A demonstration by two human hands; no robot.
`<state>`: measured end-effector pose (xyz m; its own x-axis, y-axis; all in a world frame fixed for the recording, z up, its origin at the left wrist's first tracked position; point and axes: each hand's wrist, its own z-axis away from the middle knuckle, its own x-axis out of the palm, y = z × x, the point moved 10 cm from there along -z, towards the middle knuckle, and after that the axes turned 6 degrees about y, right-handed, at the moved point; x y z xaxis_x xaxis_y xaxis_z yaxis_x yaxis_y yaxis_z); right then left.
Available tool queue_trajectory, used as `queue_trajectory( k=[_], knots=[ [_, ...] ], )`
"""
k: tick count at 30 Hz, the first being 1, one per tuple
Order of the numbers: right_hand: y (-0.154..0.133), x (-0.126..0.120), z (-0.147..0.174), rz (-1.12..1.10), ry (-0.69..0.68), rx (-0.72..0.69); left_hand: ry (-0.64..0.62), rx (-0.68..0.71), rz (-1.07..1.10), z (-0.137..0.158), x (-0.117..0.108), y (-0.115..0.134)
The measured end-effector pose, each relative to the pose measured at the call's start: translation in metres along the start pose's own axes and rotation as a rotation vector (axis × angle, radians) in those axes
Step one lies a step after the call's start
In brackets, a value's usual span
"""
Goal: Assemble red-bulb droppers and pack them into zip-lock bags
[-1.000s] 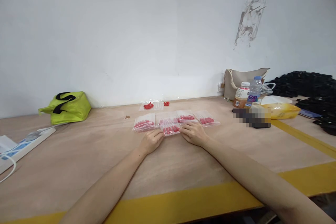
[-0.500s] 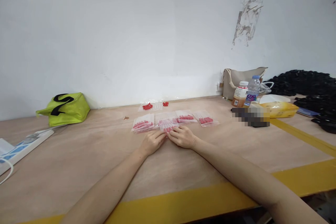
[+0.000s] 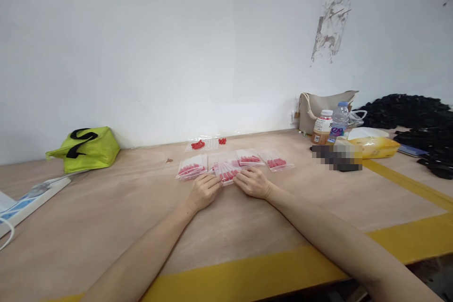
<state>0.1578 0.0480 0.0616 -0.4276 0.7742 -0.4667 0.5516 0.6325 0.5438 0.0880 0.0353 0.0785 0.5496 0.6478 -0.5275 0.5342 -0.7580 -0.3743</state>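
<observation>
A small clear plastic bag [image 3: 227, 174] with a row of red pieces inside lies in front of me. My left hand [image 3: 205, 190] is closed, fingers together, at the bag's lower left edge. At its lower right edge my right hand [image 3: 253, 182] is closed too, fingertips pressed on the plastic. Beyond lie more such bags: a left stack [image 3: 192, 168], a bag behind to the right [image 3: 249, 157], and the rightmost bag [image 3: 276, 160]. Another lies partly hidden behind the held one. Near the wall, loose red pieces [image 3: 197, 145] rest on clear plastic.
A lime-green bag [image 3: 92, 150] sits at the left, with a power strip [image 3: 33, 200] in front of it. To the right stand two bottles [image 3: 322, 127], a grey handbag [image 3: 323, 102], a yellow tissue pack [image 3: 378, 147] and black piled material [image 3: 406, 111]. Yellow tape [image 3: 247, 276] edges the table.
My hands have moved slightly apart at the bag's lower corners, so more of its red pieces show. The bag lies slightly nearer me. The view has shifted a little.
</observation>
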Motion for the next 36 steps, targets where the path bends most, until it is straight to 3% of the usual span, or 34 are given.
queue_trajectory(
  k=[6,15,24,32,36],
  knots=[
    [0.029,-0.005,0.022,-0.084,0.012,0.152,0.019,-0.061,0.029,0.0,-0.004,-0.006],
    [0.041,0.003,0.025,-0.184,-0.05,0.291,-0.005,-0.19,0.094,0.008,-0.001,-0.013],
    [0.058,-0.005,0.017,-0.558,0.002,0.705,0.058,-0.425,0.24,0.009,-0.004,-0.032],
    [0.043,-0.007,0.011,-0.586,0.077,0.524,0.074,-0.385,0.246,0.011,-0.001,-0.033],
    [0.041,-0.003,0.012,-0.564,0.051,0.513,0.08,-0.375,0.223,0.01,-0.004,-0.032]
  ],
)
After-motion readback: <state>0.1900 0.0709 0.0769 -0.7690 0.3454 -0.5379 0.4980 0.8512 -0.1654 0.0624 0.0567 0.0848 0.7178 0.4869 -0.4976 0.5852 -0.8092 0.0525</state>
